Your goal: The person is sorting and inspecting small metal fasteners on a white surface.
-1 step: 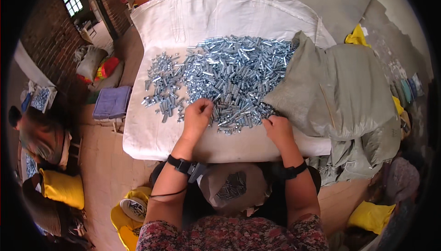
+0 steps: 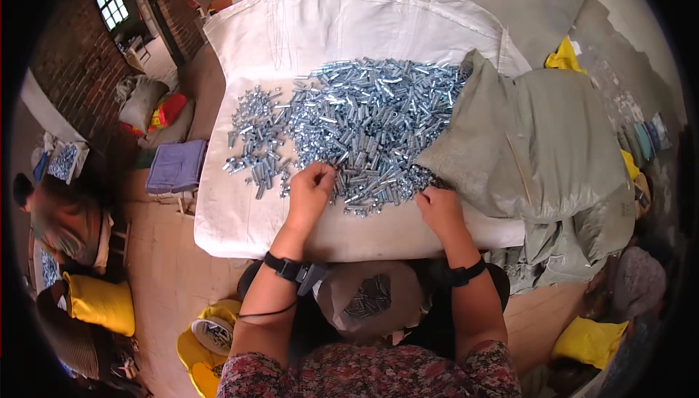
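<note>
A broad heap of small shiny metal parts point(image 2: 378, 110), rod- or tube-shaped pieces mixed with small nut-like ones, lies on a white cloth point(image 2: 255, 223) over the work surface. My left hand point(image 2: 310, 193) rests at the heap's near left edge, thumb and fingers pinched together. At its near right edge, close to the grey-green sack point(image 2: 557, 143), my right hand point(image 2: 440, 209) is also closed in a pinch. What either hand holds, if anything, is too small to make out. Below the cloth's near edge, a round pale container point(image 2: 331, 292) holds more dark metal pieces.
A smaller scatter of parts point(image 2: 256, 132) lies left of the heap. On the floor at lower left, a yellow bag point(image 2: 191, 347) surrounds a white tub of parts. Another person point(image 2: 69, 216) sits at far left. A purple cushion point(image 2: 176, 165) lies on a stool.
Both hands stay in nearly the same place, still pinched. The whole view has shifted very slightly; the heap looks the same.
</note>
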`<state>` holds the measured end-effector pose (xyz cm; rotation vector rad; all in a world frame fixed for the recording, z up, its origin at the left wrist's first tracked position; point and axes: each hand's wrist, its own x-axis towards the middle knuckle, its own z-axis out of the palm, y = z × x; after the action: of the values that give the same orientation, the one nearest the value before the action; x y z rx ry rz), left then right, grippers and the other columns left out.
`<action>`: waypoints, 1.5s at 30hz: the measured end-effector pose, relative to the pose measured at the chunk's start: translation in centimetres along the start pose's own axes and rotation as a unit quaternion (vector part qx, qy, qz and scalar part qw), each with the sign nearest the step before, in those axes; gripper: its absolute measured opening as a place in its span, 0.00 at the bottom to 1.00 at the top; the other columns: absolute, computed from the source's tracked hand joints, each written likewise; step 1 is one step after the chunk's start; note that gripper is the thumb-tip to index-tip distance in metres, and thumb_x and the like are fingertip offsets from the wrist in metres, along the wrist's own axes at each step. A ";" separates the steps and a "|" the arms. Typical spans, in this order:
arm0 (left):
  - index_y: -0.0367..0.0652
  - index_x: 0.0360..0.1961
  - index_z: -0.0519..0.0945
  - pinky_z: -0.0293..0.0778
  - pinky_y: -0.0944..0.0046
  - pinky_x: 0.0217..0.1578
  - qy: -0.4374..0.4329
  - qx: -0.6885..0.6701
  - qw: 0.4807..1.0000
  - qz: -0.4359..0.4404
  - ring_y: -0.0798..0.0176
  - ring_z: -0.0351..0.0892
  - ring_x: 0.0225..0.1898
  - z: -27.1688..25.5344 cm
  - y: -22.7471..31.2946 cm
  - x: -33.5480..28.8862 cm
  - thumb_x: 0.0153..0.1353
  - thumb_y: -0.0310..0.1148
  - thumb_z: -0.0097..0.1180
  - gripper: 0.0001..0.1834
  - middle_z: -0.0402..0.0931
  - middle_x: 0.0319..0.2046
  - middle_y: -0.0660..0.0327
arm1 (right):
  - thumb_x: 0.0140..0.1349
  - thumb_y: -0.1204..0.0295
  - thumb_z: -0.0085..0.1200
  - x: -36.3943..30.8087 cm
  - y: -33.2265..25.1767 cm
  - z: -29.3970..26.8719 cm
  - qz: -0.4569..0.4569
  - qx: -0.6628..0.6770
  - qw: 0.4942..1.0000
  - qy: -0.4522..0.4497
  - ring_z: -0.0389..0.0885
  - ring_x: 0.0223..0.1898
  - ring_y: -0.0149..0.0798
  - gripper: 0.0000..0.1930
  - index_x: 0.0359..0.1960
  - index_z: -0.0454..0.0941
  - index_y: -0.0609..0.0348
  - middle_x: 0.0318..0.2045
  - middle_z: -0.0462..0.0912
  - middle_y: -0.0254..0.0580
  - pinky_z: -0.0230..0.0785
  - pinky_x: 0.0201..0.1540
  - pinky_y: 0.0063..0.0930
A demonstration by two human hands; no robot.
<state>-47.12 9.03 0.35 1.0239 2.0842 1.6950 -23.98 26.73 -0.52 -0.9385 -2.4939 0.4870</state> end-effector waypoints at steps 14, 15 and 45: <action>0.39 0.36 0.78 0.76 0.52 0.33 -0.113 0.155 0.962 0.192 0.44 0.79 0.33 1.2 1.6 -3.8 0.57 0.22 0.58 0.06 0.76 0.34 0.51 | 0.57 0.65 0.62 1.4 -4.4 3.1 -0.042 0.001 0.998 -0.046 0.81 0.38 0.54 0.17 0.46 0.77 0.55 0.39 0.79 0.48 0.74 0.39 0.44; 0.39 0.36 0.78 0.76 0.52 0.33 -0.113 0.157 0.963 0.190 0.44 0.79 0.33 1.3 1.7 -4.1 0.57 0.22 0.58 0.06 0.76 0.34 0.51 | 0.57 0.66 0.62 1.6 -4.6 3.4 -0.056 -0.015 0.997 -0.053 0.81 0.39 0.53 0.17 0.48 0.76 0.55 0.39 0.78 0.47 0.75 0.39 0.45; 0.38 0.36 0.79 0.75 0.51 0.37 -0.134 0.241 0.950 0.144 0.41 0.78 0.36 1.9 1.1 -4.9 0.51 0.22 0.61 0.10 0.75 0.35 0.49 | 0.61 0.63 0.58 -3.1 -1.6 -2.1 -0.029 0.021 0.999 -0.003 0.81 0.34 0.53 0.09 0.34 0.81 0.56 0.33 0.82 0.45 0.73 0.36 0.45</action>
<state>-42.09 7.24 -0.27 1.6690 2.2954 1.0746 -21.71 23.85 1.18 -0.8472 -2.4983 0.5226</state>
